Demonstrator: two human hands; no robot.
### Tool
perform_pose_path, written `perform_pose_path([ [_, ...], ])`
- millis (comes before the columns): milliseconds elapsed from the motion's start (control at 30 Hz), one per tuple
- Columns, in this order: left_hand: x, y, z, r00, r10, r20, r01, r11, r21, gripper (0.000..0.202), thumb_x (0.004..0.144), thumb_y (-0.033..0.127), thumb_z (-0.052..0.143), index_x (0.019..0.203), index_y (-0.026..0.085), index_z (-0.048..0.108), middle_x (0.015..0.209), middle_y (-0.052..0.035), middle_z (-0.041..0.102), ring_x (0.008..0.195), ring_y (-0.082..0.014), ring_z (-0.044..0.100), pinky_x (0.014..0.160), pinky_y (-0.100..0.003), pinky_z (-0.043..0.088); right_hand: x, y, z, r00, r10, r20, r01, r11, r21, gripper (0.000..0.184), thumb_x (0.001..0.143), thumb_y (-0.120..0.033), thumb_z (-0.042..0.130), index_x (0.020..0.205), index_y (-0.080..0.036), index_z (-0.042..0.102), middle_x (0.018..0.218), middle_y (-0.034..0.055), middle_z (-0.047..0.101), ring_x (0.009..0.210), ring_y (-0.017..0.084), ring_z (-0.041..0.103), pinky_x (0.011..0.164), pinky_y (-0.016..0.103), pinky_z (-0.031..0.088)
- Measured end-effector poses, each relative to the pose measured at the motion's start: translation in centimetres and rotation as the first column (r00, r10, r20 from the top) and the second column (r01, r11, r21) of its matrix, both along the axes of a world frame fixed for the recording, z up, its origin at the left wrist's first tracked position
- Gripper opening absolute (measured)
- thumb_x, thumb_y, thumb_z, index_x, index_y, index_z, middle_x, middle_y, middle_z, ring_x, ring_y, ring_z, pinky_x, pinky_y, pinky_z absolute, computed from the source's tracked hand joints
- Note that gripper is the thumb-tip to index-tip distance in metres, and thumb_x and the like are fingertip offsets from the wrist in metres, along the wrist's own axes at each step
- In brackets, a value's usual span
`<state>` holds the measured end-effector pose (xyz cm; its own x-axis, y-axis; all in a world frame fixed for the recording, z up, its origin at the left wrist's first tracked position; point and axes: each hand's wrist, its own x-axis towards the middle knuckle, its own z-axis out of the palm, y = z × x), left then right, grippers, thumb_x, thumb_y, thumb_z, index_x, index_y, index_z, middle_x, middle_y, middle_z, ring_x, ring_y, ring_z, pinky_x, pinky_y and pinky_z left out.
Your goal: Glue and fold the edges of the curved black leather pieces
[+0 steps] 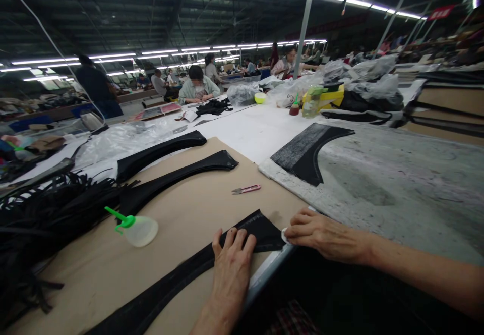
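Observation:
A long curved black piece (189, 269), leather or fabric by its look, lies on the tan board near me. My left hand (232, 264) rests palm down on its wide end, fingers slightly bent and spread. My right hand (325, 236) has its fingers closed around a small white object (285, 235), held against that end's right corner; most of the object is hidden. Pink-handled thread snips (246, 189) lie farther back on the board. Left of my hands stands a squeeze bottle (139, 230) with a green spout and pale contents.
Two similar black pieces, one here (177, 176), lie farther left. Black strips (49, 214) heap at the left edge. A wide black piece (313, 151) sits on the grey slab (397, 188). Plastic bags (363, 72) and a yellow box (333, 97) stand behind. A co-worker (198, 85) sits across.

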<state>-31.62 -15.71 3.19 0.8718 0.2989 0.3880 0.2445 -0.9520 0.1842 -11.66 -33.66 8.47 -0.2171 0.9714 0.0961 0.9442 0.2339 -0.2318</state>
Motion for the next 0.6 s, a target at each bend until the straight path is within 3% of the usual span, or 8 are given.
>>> perform_pose_path([
  [100, 0.0, 0.0, 0.0, 1.000, 0.001, -0.004, -0.001, 1.000, -0.013, 0.026, 0.090, 0.010, 0.054, 0.103, 0.031, 0.061, 0.110, 0.0029, 0.065, 0.114, -0.0192, 0.053, 0.108, -0.050, 0.022, 0.9, -0.1, 0.7, 0.997, -0.058, -0.042, 0.062, 0.995, 0.083, 0.039, 0.095, -0.006, 0.033, 0.113, -0.019, 0.065, 0.113, 0.0073, 0.064, 0.098, 0.020, 0.052, 0.089, 0.039, 0.040],
  [233, -0.3, 0.0, 0.1, 0.999, -0.021, 0.045, 0.025, 0.995, -0.100, 0.030, 0.090, 0.007, 0.051, 0.103, 0.031, 0.063, 0.110, 0.0020, 0.065, 0.111, -0.0193, 0.054, 0.106, -0.049, 0.026, 0.7, 1.5, 0.9, 0.944, -0.216, -0.251, 0.273, 0.936, 0.221, 0.043, 0.093, -0.005, 0.034, 0.120, -0.020, 0.063, 0.117, 0.0074, 0.061, 0.110, 0.018, 0.051, 0.096, 0.035, 0.043],
  [367, -0.8, 0.8, 0.3, 0.987, 0.017, 0.159, 0.015, 0.981, -0.196, 0.038, 0.089, 0.001, 0.042, 0.105, 0.026, 0.064, 0.113, -0.0032, 0.064, 0.108, -0.0205, 0.054, 0.097, -0.043, 0.036, 0.0, 3.6, 0.5, 0.845, -0.342, -0.412, 0.441, 0.880, 0.174, 0.028, 0.093, -0.014, 0.044, 0.106, -0.019, 0.068, 0.106, 0.0075, 0.063, 0.100, 0.018, 0.058, 0.091, 0.032, 0.046],
  [467, -1.0, 1.6, 0.6, 0.988, 0.043, 0.151, -0.012, 0.980, -0.199, 0.036, 0.090, 0.002, 0.039, 0.111, 0.022, 0.062, 0.111, -0.0060, 0.064, 0.106, -0.0209, 0.055, 0.093, -0.040, 0.042, -0.6, 5.0, 0.2, 0.844, -0.336, -0.417, 0.433, 0.887, 0.160, 0.020, 0.093, -0.019, 0.050, 0.098, -0.017, 0.069, 0.099, 0.0075, 0.062, 0.094, 0.019, 0.058, 0.088, 0.033, 0.046],
  [600, -1.0, 2.3, 0.9, 0.998, 0.049, 0.035, -0.044, 0.987, -0.153, 0.035, 0.089, 0.002, 0.042, 0.112, 0.020, 0.062, 0.109, -0.0050, 0.064, 0.101, -0.0198, 0.056, 0.092, -0.036, 0.047, -2.1, 7.4, -0.5, 0.890, -0.291, -0.351, 0.359, 0.922, 0.145, 0.014, 0.092, -0.015, 0.053, 0.092, -0.016, 0.067, 0.095, 0.0066, 0.061, 0.094, 0.019, 0.055, 0.088, 0.031, 0.044],
])
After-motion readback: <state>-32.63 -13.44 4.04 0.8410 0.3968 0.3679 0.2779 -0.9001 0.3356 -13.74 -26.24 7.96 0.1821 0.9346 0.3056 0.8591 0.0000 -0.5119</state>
